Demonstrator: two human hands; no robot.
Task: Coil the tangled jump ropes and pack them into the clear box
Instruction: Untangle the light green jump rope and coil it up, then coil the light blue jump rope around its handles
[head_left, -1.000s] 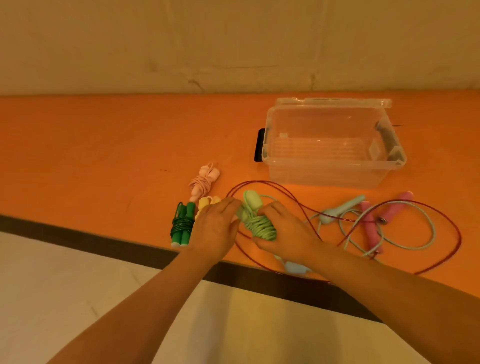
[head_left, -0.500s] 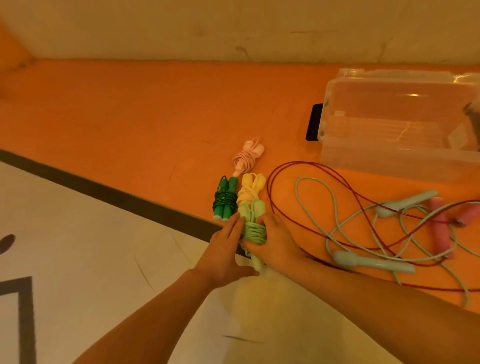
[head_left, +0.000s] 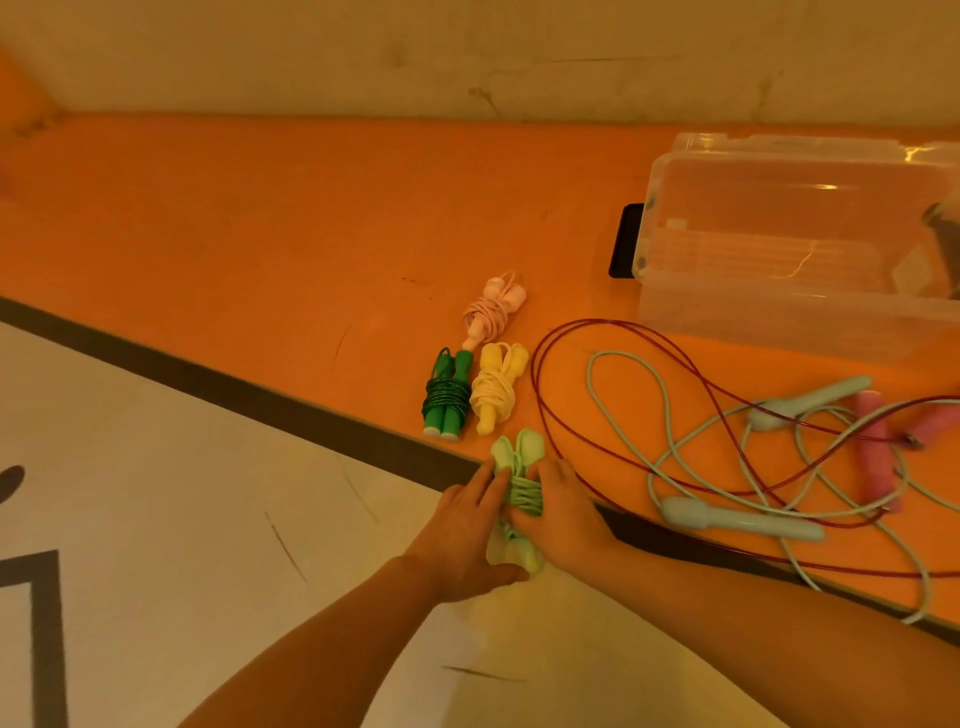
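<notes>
seen from above, looking down at an orange floor mat (head_left: 260, 234) edged by a dark stripe. held between both hands at the mat's near edge: a light green jump rope (head_left: 521, 491), already coiled, cord wound around its paired handles. long axis running away from the viewer, handle tips pointing toward the far wall. left hand (head_left: 465, 530) pressed against the bundle's left side, fingers (head_left: 488, 480) mostly straight; right hand (head_left: 558, 512) cupped around its right side, fingers curled onto the cord. both equally near, bundle squarely between them.

just beyond the bundle, three finished coils lying on the mat: dark green rope (head_left: 445, 395), yellow rope (head_left: 496, 387), pale pink rope (head_left: 491, 312). free spot for the light green bundle straight ahead, just beside the yellow one. to the right, still tangled: a thin red cord (head_left: 561, 338) with pink handles (head_left: 875, 441) looped through a pale blue rope (head_left: 737, 517). clear box (head_left: 779, 317) open, far right, well apart from the hands.

compared with half a second ago: bundle and hands in nearly the same pose, handle tips now showing a gap before the yellow coil.
</notes>
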